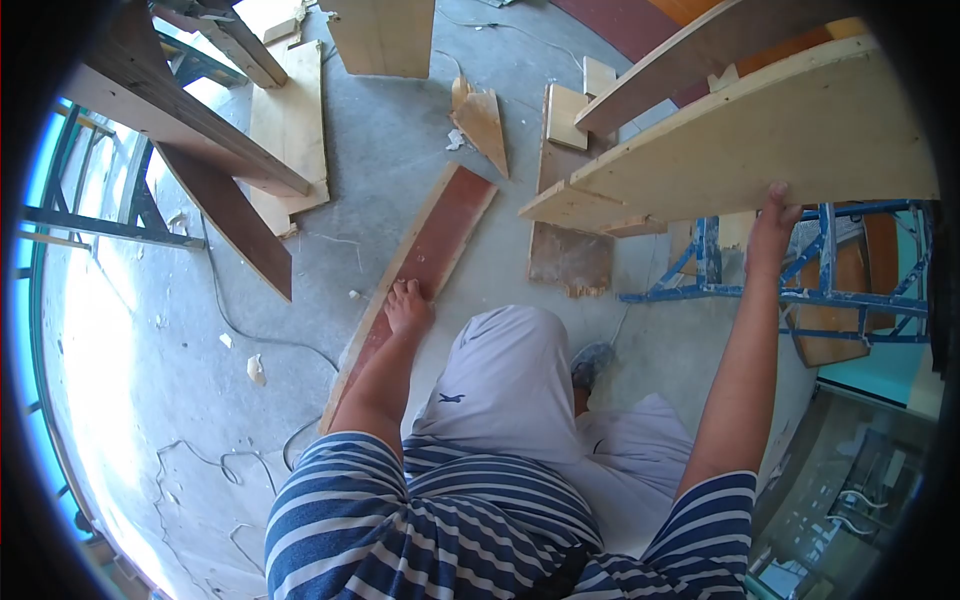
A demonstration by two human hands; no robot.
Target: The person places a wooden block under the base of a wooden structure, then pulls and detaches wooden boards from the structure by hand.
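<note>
Red board (440, 225): on the floor (480, 280), diagonal, just beside the person's left knee, red face up, pale wood along the edges. Left hand (408, 308) on its face near mid-length, fingers slightly bent and a little apart; can't tell if it grips or just presses.

Rest, big to small. Floor: grey, dusty, under everything. Pale board (740, 140): long, raised at right, one end toward centre. Right hand (770, 220) at its lower edge, fingertips overlapping the face; rest of fingers unclear, so can't tell how tight. Right frame (760, 295): blue metal, paint-spattered, beside that hand. Left frame (110, 230): dark metal bars, far left. Long plank (200, 130) near it, raised, slanting inward; brown panel (232, 220) hangs at a tilt below. Flat board (300, 120): pale, on floor, beyond the brown panel. Upright panel (380, 40): pale wood, top centre. Brown piece (570, 257): on floor under pale board's near end, one edge ragged. Pointed offcut (485, 120): on floor between upright panel and small block (567, 118). Small block: light wood, on a darker board. Cable (250, 340): thin, loose, left of red board. White scraps (256, 370): small, scattered near cable.
</note>
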